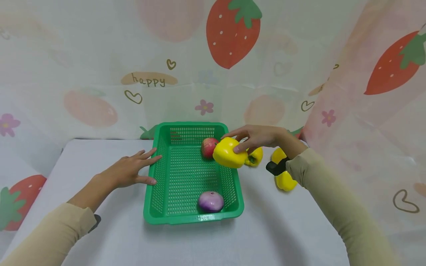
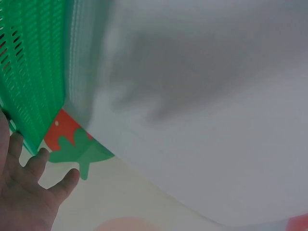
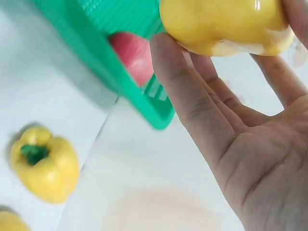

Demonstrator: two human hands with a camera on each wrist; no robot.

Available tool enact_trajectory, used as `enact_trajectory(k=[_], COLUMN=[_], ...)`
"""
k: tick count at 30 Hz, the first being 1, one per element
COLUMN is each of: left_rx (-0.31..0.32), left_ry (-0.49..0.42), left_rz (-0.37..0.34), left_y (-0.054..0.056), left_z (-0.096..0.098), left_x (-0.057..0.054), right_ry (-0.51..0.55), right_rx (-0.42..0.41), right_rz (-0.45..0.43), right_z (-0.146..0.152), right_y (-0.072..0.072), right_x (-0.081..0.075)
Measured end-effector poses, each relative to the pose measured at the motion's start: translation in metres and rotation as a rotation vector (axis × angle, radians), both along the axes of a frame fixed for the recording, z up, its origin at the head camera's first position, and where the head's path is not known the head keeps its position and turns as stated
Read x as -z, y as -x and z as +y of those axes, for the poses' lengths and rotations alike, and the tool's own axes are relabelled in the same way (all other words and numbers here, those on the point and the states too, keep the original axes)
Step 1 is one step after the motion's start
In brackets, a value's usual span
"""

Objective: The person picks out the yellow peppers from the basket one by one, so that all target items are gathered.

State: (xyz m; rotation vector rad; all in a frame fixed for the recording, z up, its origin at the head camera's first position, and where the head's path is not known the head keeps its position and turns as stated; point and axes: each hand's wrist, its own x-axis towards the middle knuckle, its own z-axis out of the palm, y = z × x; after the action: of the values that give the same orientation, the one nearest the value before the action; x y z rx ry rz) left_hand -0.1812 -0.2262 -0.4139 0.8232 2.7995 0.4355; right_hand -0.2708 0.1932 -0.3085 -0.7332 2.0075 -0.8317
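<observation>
My right hand (image 1: 261, 136) grips a yellow bell pepper (image 1: 229, 152) between thumb and fingers, over the right rim of a green plastic basket (image 1: 237, 192). In the right wrist view the fingers (image 3: 192, 103) curl against the pepper's underside. Inside the basket lie a red apple (image 1: 209, 147) at the back right and a purple onion (image 1: 211, 201) at the front right. My left hand (image 1: 129, 170) lies at the basket's left rim with its fingers spread and fairly straight, fingertips over the edge.
Several more yellow bell peppers lie on the white table to the right: one pepper (image 1: 254, 157) beside the basket, others (image 1: 285, 181) partly behind the right wrist's black strap (image 1: 276, 167). A printed cloth (image 1: 186, 99) with strawberries hangs behind the table.
</observation>
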Motion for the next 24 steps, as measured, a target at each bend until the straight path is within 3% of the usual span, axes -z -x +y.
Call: enact_trajectory(k=[8, 12, 15, 24], left_rx=[-0.005, -0.012, -0.015, 0.002], left_ry=[-0.007, -0.007, -0.003, 0.004], left_rz=[0.008, -0.002, -0.007, 0.014], left_y=[0.0, 0.0, 0.0, 0.001], left_z=[0.001, 0.0, 0.0, -0.002], left_x=[0.001, 0.002, 0.002, 0.005], right_ry=[-0.047, -0.057, -0.054, -0.076], right_rx=[0.1, 0.171, 0.22, 0.351], right_rz=[0.002, -0.045, -0.096, -0.111], right_z=[0.039, 0.056, 0.068, 0.096], right_y=[0.001, -0.001, -0.002, -0.012], right_x=[0.012, 0.024, 0.035, 0.079])
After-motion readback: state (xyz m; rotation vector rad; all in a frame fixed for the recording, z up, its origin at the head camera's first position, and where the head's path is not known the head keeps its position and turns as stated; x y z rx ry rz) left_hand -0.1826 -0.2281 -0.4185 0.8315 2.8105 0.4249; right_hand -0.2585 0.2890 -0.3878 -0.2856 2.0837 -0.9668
